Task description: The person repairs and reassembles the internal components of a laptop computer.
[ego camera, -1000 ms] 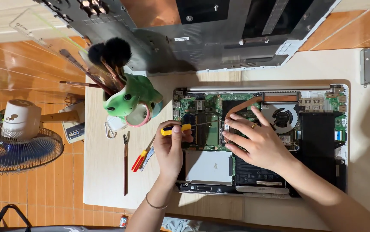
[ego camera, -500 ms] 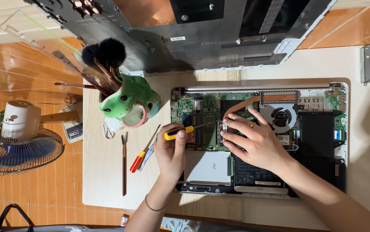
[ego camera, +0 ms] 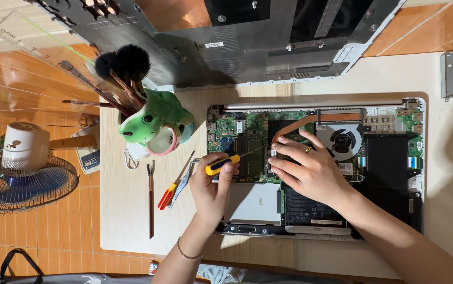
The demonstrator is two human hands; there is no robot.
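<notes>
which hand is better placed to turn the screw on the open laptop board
Left, probably. The left hand already grips the yellow-handled screwdriver, its shaft aimed at the green circuit board. The right hand lies flat on the board, holding no tool.

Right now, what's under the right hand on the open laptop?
The right hand lies flat on the green board, beside the copper heat pipe and fan. Whatever sits beneath the palm is hidden.

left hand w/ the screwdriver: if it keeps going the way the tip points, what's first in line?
Likely the right hand's fingers: the screwdriver in the left hand points right across the green board toward them. Depth is unclear.
</notes>
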